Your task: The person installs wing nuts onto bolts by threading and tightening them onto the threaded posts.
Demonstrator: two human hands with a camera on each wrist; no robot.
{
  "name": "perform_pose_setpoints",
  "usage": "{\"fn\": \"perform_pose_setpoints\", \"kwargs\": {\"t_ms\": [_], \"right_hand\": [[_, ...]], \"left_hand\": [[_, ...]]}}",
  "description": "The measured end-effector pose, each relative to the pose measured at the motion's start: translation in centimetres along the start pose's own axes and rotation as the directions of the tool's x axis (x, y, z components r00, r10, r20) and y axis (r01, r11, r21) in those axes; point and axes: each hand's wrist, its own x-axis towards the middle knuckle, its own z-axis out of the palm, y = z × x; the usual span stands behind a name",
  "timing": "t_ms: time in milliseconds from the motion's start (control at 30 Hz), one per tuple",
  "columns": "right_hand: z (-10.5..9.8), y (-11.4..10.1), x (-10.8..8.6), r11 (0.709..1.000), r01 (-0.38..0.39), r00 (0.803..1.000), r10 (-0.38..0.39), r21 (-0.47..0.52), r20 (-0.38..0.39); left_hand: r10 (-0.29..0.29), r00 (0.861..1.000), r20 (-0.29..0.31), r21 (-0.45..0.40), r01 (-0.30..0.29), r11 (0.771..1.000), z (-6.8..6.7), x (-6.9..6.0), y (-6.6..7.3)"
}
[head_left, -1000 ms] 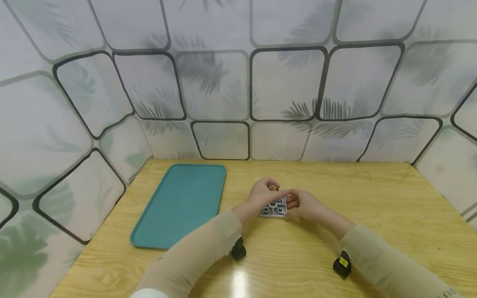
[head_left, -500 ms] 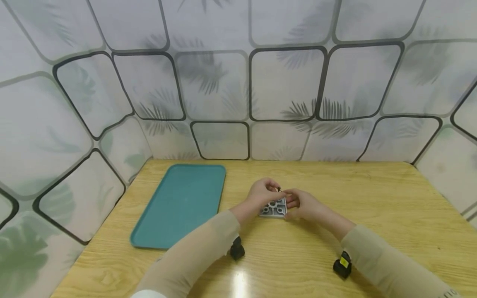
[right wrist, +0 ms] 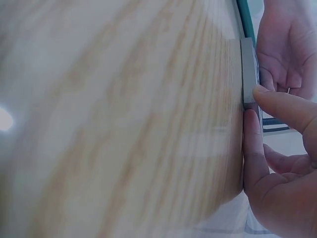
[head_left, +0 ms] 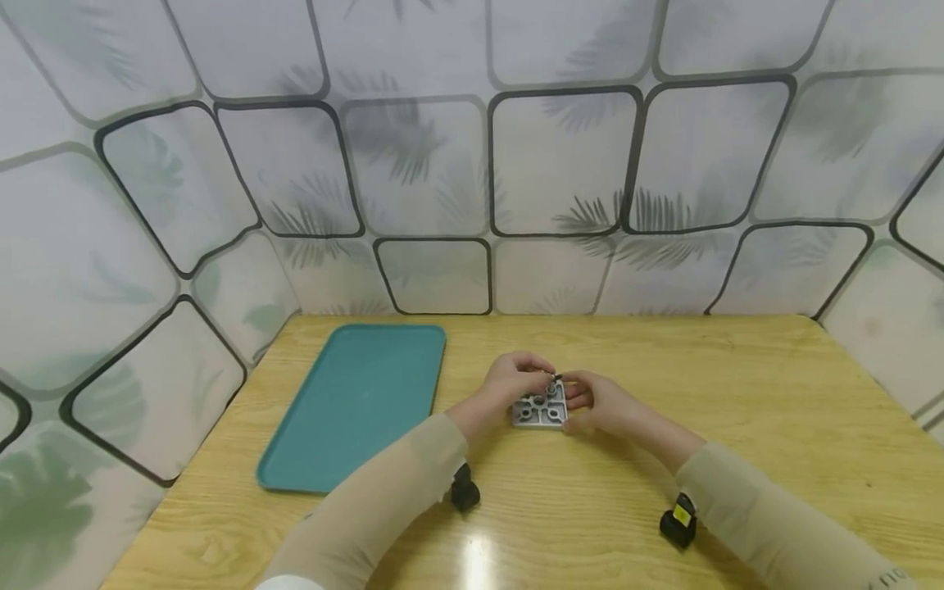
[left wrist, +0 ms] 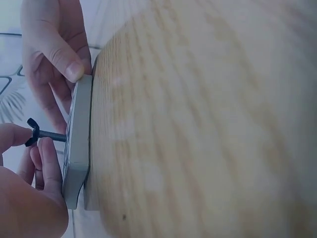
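Note:
A square grey metal plate [head_left: 540, 412] with ribs and round bosses lies flat on the wooden table, between both hands. My left hand [head_left: 511, 378] reaches over its far left part and pinches a black wing screw [left wrist: 48, 135] by the head. In the left wrist view the threaded shank stands square to the plate, its tip at the ribbed face; whether it sits in a hole is hidden. My right hand [head_left: 601, 403] grips the plate's right side, the thumb [left wrist: 74, 71] pressing on its edge. The right wrist view shows the plate's side [right wrist: 249, 74] against the tabletop.
A teal tray [head_left: 354, 410] lies on the table to the left of the plate. The wooden table [head_left: 575, 524] ends at a patterned fabric wall [head_left: 560, 164] behind and at the sides. A black camera is strapped to each wrist.
My left hand has drawn back slightly to the left, uncovering more of the plate and the wing screw. The right hand keeps its hold, and the plate has hardly moved.

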Motion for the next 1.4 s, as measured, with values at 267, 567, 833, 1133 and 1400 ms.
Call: {"fn": "perform_pose_setpoints", "kwargs": {"t_ms": [267, 567, 833, 1133, 1400], "right_hand": [[-0.1, -0.5, -0.2, 1.000, 0.002, 1.000, -0.002, -0.012, 0.004], [-0.1, -0.3, 0.0, 1.000, -0.007, 1.000, 0.007, -0.024, -0.002], [-0.1, -0.3, -0.1, 0.999, -0.034, 0.999, 0.034, -0.036, -0.005], [-0.2, -0.3, 0.0, 0.999, -0.030, 1.000, 0.030, -0.042, -0.001], [0.0, -0.3, 0.0, 0.998, -0.038, 0.999, 0.038, -0.050, 0.004]], "left_hand": [[0.009, 1.000, 0.005, -0.013, -0.009, 1.000, 0.0, 0.1, -0.1], [0.011, 1.000, 0.000, 0.003, -0.011, 1.000, 0.5, 0.0, 0.4], [-0.005, 1.000, -0.002, 0.021, 0.006, 1.000, 0.8, -0.4, 0.8], [0.030, 0.994, -0.101, 0.152, -0.014, 0.988, 1.3, -0.7, 0.6], [0.029, 0.992, -0.119, 0.166, -0.009, 0.986, 1.3, -0.6, 0.5]]}}
